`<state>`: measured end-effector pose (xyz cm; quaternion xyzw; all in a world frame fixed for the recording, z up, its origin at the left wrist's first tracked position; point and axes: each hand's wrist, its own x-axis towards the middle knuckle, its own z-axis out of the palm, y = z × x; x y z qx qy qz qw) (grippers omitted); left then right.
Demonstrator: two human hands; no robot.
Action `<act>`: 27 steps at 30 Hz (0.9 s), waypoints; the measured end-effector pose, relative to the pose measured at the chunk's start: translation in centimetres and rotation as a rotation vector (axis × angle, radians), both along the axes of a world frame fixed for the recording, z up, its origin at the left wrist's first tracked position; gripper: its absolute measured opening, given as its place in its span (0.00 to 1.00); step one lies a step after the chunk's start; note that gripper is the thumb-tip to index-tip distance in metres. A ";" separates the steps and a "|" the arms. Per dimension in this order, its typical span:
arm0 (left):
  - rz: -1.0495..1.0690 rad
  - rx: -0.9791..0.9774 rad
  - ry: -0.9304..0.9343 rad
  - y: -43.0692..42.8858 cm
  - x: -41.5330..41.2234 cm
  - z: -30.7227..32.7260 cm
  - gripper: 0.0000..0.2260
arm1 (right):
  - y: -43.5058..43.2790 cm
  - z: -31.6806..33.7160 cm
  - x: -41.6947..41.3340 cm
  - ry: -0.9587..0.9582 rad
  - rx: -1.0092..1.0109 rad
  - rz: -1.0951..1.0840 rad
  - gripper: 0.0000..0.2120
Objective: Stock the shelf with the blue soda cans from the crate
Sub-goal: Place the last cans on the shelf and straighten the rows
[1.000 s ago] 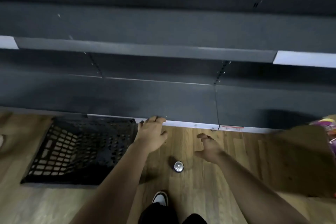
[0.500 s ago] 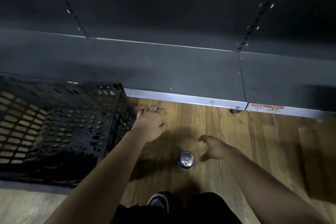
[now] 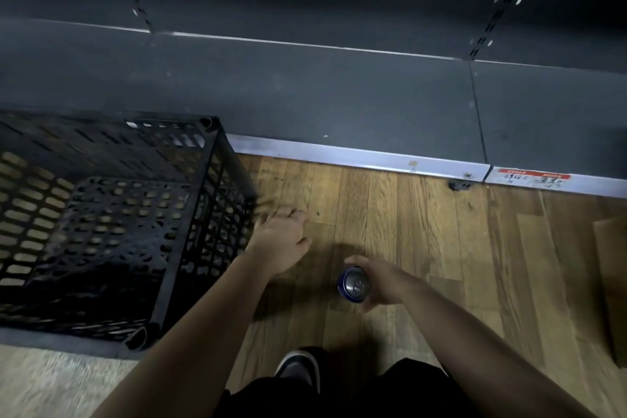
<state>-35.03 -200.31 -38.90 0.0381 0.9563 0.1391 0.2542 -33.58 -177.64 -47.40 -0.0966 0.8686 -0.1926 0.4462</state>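
Head view: the right hand (image 3: 381,283) wraps a blue can (image 3: 353,284), with the thumb on the can's far side and the fingers curled round its near side. The can stands upright, its silver top facing the camera, over the wood floor (image 3: 441,248) near the middle of the scene. Whether its base touches the floor or is raised off it cannot be told.

The left hand (image 3: 281,241) hangs to the left of the can and a little farther away, apart from it. Its back is up, its fingers are loosely curled and somewhat blurred, and it holds nothing. It is just beside the right wall of the crate (image 3: 217,159).

The crate is black with a lattice of holes and sits on the floor at the left, its far side close against the shelf (image 3: 339,95). The shelf is dark grey and runs across the far part of the scene, with a pale strip (image 3: 356,156) along its front edge. A red and white label (image 3: 534,176) sits on the strip at the right.

A shoe (image 3: 300,366) shows at the near edge, below the can. A brown cardboard piece (image 3: 610,282) lies at the far right.
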 end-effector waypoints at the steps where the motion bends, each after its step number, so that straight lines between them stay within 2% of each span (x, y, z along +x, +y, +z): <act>1: 0.005 0.001 0.004 0.0 0.0 0.0 0.21 | -0.2 -0.2 0.1 0.008 -0.006 -0.004 0.47; 4: 0.008 0.011 0.010 0.0 0.0 -0.1 0.21 | -0.1 -0.6 0.4 0.013 -0.043 -0.042 0.40; 11: 0.013 0.052 0.021 0.0 -0.1 -0.3 0.21 | 1.1 -0.6 0.7 -0.044 -0.163 -0.326 0.30; 16: 0.005 0.066 0.025 0.1 -0.7 1.7 0.19 | 2.2 1.1 0.3 -0.092 -0.305 -0.542 0.31; 19: -0.008 0.070 0.040 0.2 -1.2 5.5 0.19 | 2.0 5.5 -0.2 -0.090 -0.421 -0.670 0.31; 23: -0.023 0.073 0.042 0.5 -1.3 13.1 0.20 | 1.7 13.2 -0.1 -0.059 -0.507 -0.789 0.39; 27: -0.037 0.088 0.054 1.3 -1.6 23.3 0.20 | 1.7 24.7 -0.4 -0.059 -0.580 -0.820 0.35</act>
